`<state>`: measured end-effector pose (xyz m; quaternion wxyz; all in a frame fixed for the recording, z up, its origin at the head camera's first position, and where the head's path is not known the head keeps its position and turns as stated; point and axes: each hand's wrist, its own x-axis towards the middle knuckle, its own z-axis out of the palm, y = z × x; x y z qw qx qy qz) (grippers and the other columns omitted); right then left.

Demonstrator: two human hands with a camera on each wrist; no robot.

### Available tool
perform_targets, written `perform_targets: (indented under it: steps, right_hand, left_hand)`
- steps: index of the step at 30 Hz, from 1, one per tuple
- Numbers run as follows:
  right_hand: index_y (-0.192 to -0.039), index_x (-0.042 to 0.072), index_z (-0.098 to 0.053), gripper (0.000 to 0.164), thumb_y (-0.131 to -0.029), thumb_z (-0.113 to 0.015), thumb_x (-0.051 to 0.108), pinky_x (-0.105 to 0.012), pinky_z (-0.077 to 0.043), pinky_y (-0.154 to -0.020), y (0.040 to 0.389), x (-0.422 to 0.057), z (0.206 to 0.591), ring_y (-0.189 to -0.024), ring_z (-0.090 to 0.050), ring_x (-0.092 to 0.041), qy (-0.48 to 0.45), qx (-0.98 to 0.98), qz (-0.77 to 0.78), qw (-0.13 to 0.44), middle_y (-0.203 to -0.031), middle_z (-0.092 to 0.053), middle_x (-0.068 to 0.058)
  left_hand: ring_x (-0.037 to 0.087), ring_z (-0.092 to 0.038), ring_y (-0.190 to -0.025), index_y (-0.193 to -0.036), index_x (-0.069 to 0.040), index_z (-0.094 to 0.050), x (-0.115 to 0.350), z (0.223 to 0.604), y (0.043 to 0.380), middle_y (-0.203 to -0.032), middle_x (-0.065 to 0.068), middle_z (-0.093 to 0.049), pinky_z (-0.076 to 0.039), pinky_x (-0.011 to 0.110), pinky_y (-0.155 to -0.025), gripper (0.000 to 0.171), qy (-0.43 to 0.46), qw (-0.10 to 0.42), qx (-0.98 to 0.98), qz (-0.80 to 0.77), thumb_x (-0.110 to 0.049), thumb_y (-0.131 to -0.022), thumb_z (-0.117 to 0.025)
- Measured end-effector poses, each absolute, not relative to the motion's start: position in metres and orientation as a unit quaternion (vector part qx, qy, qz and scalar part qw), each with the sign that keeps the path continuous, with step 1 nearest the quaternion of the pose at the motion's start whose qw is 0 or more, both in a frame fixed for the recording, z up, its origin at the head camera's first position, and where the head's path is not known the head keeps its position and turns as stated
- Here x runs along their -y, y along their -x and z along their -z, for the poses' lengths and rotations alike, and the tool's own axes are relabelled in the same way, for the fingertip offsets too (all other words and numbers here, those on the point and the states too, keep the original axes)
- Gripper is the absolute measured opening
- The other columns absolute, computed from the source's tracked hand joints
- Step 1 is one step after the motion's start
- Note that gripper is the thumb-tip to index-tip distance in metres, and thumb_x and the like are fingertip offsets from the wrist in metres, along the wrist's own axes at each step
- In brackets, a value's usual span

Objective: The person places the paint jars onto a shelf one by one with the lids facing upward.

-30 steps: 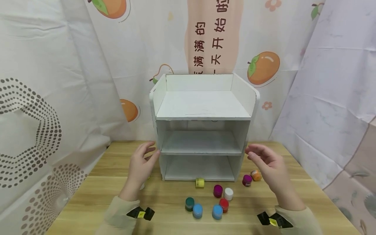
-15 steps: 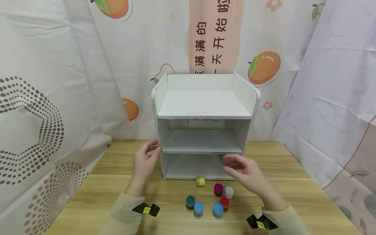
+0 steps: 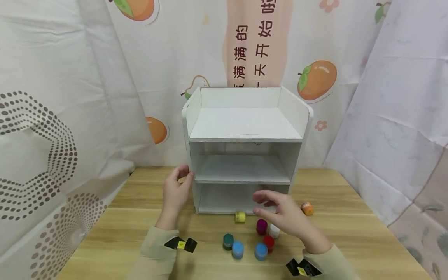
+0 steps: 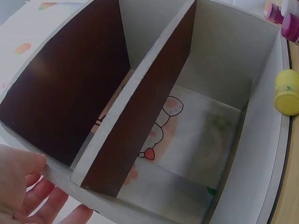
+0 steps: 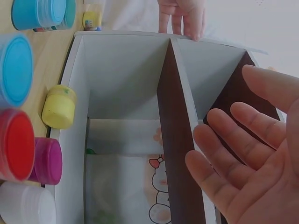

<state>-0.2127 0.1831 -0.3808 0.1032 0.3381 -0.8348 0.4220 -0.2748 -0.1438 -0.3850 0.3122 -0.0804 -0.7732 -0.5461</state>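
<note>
Characters [image 3: 262, 49] reading 满满的 and 天开始啦 were printed in brown on the curtain [image 3: 168, 50] behind the white, open-fronted shelf unit [image 3: 245, 122], which was set upright on the wooden worktop [image 3: 122, 233]. Beside its left wall the left hand [image 3: 176, 192] was held with fingers loosely bent, and before its lowest compartment [image 3: 224, 198] the right hand [image 3: 285, 212] with fingers parted, nothing being grasped by either. The bottom edge was fronted by a yellow jar [image 3: 240, 217], with coloured jars [image 3: 261, 251] scattered nearer.

left grip [image 4: 39, 195]: at edge of shelf unit [image 4: 135, 84] | yellow jar [image 4: 287, 93]: just beside it | purple jar [image 4: 291, 29]: upper right
</note>
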Motion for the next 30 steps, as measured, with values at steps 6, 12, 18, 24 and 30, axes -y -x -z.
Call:
perform_targets:
  steps: [6,12,18,24,30]
  right_hand:
    - [-0.123,0.027,-0.058,0.038,-0.088,-0.07,0.036,-0.041,-0.051,-0.083,0.214,-0.177,0.382,-0.101,-0.057,-0.01,-0.337,0.857,-0.38,0.084,-0.115,-0.06,0.015]
    - [-0.124,0.023,-0.059,0.043,-0.084,-0.075,0.025,-0.038,-0.052,-0.081,0.211,-0.172,0.382,-0.099,-0.056,-0.009,-0.334,0.873,-0.351,0.061,-0.114,-0.061,0.013]
    - [-0.122,0.015,-0.061,0.041,-0.085,-0.074,0.024,-0.039,-0.052,-0.082,0.21,-0.166,0.387,-0.1,-0.057,-0.01,-0.352,0.885,-0.303,0.037,-0.113,-0.063,0.007]
    - [-0.125,0.017,-0.06,0.043,-0.087,-0.071,0.033,-0.035,-0.052,-0.081,0.205,-0.158,0.389,-0.098,-0.056,-0.009,-0.359,0.902,-0.238,0.022,-0.111,-0.063,0.008]
    - [-0.118,0.019,-0.063,0.035,-0.088,-0.069,0.035,-0.033,-0.052,-0.079,0.202,-0.149,0.397,-0.094,-0.057,-0.007,-0.386,0.898,-0.211,0.011,-0.111,-0.063,0.007]
  left_hand:
    - [0.013,-0.059,-0.094,-0.104,-0.006,-0.065,0.146,0.386,0.275,-0.099,0.004,-0.067,-0.053,0.042,-0.072,0.018,0.078,0.319,0.776,0.539,-0.016,-0.089,-0.068]
    - [0.014,-0.06,-0.095,-0.105,-0.006,-0.066,0.144,0.386,0.276,-0.099,0.005,-0.068,-0.053,0.041,-0.072,0.02,0.08,0.32,0.778,0.535,-0.017,-0.089,-0.069]
    - [0.012,-0.06,-0.094,-0.105,-0.007,-0.065,0.143,0.384,0.276,-0.099,0.004,-0.067,-0.053,0.041,-0.073,0.019,0.077,0.313,0.779,0.538,-0.017,-0.089,-0.068]
    - [0.01,-0.059,-0.092,-0.104,-0.007,-0.066,0.141,0.383,0.276,-0.097,0.003,-0.067,-0.053,0.039,-0.072,0.018,0.077,0.317,0.774,0.543,-0.016,-0.089,-0.069]
    - [0.014,-0.06,-0.092,-0.104,-0.005,-0.066,0.14,0.384,0.274,-0.097,0.005,-0.067,-0.053,0.038,-0.071,0.019,0.076,0.323,0.775,0.538,-0.017,-0.089,-0.068]
